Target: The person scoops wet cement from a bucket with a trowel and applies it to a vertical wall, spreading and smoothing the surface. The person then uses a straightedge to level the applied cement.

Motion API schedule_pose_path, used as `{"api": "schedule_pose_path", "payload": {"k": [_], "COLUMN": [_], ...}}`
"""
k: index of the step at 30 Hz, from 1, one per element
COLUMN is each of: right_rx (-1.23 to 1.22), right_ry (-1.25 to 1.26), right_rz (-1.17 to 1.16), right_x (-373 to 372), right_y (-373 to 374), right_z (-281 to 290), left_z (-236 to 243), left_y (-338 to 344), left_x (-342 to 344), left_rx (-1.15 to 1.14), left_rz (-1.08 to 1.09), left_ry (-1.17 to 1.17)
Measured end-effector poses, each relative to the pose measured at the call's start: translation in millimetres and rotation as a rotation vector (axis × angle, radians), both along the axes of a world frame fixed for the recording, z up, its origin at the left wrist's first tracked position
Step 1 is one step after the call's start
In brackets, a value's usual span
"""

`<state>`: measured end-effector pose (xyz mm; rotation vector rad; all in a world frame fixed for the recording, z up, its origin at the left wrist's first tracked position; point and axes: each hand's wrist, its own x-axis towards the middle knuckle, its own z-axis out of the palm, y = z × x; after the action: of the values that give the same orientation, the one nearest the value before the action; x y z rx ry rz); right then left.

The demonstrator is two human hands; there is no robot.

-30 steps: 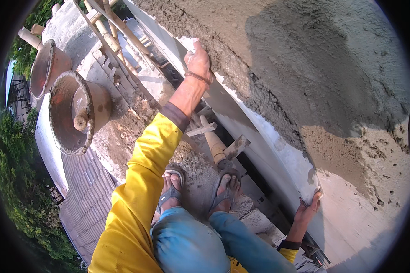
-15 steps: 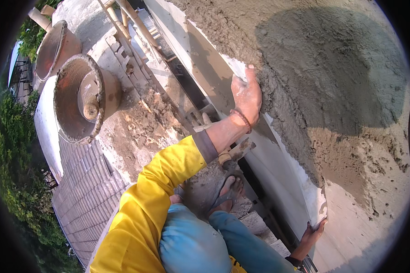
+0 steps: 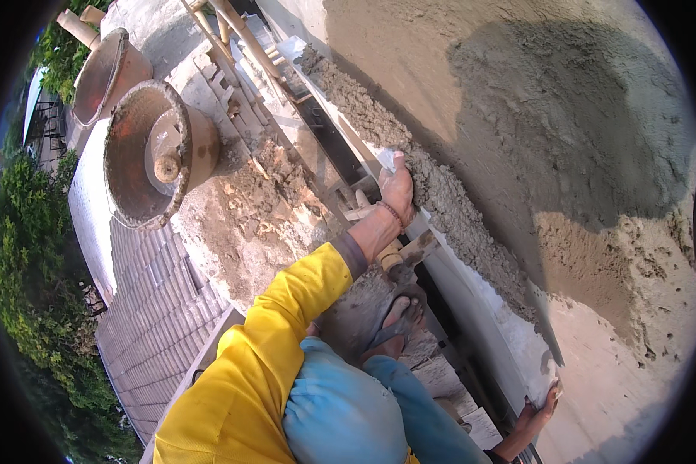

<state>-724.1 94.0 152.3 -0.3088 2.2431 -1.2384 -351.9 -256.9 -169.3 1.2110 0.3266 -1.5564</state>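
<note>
A long, pale straightedge (image 3: 527,357) runs slantwise along the wall, with wet grey mortar (image 3: 448,197) heaped on its length. My left hand (image 3: 397,192) grips it near the middle, thumb laid over the edge. At its lower right end my right hand (image 3: 540,410) holds it, the fingers partly hidden. Beyond the bar, the wall (image 3: 394,58) carries fresh mortar, smooth at the upper left and rougher at the right. A gap shows between part of the loaded bar and the plastered surface.
Two mortar-crusted buckets (image 3: 201,143) stand at the left; the nearer contains a round-ended tool (image 3: 167,167). Bamboo poles (image 3: 243,35) rise at the top. My sandalled foot (image 3: 394,323) is beside a dark gap along the wall. Roof tiles (image 3: 151,309) lie lower left.
The straightedge has come away from the wall toward me, bringing its mortar heap. My left hand moved left and down with it; smoother plaster shows where it was. Both hands keep their grip.
</note>
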Motion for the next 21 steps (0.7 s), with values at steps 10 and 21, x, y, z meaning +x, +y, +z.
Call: {"api": "schedule_pose_path", "payload": {"k": [10, 21], "right_rx": [0.060, 0.196], "right_ry": [-0.373, -0.585], "right_rz": [-0.026, -0.271], "right_x": [55, 118], "right_y": [-9, 5], "right_z": [-9, -42], "left_z": [-22, -19], "left_y": [29, -38], "left_x": [68, 86], "left_rx": [0.181, 0.149], "left_rz": [-0.147, -0.524], "left_ry": [-0.347, -0.780]}}
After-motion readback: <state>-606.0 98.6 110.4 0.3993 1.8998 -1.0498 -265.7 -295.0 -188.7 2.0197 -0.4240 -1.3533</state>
